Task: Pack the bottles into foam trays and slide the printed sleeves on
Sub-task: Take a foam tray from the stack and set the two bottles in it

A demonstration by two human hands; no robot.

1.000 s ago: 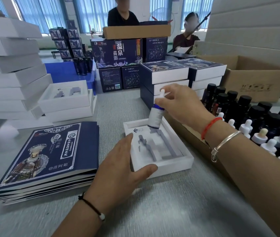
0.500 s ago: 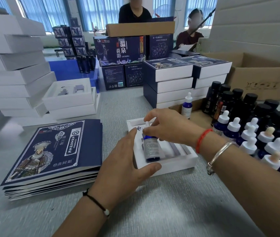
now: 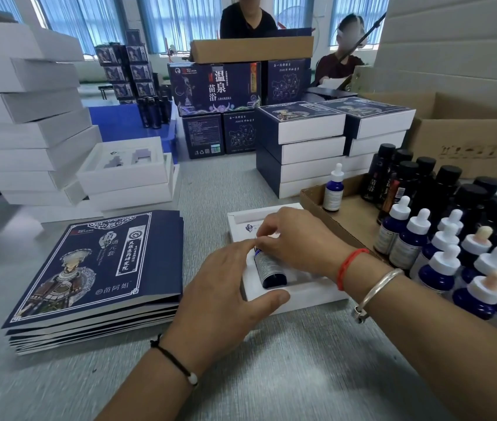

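With the tray (image 3: 298, 294) braced flat by the left hand (image 3: 219, 296), fingers spread along its near edge, the right hand (image 3: 295, 238) pinched the bottle (image 3: 270, 267) lying in its slot, best pressed squarely until seated.

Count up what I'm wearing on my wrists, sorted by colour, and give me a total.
Red string bracelet, right wrist: 1
Silver bangle, right wrist: 1
Black cord bracelet, left wrist: 1
Total: 3
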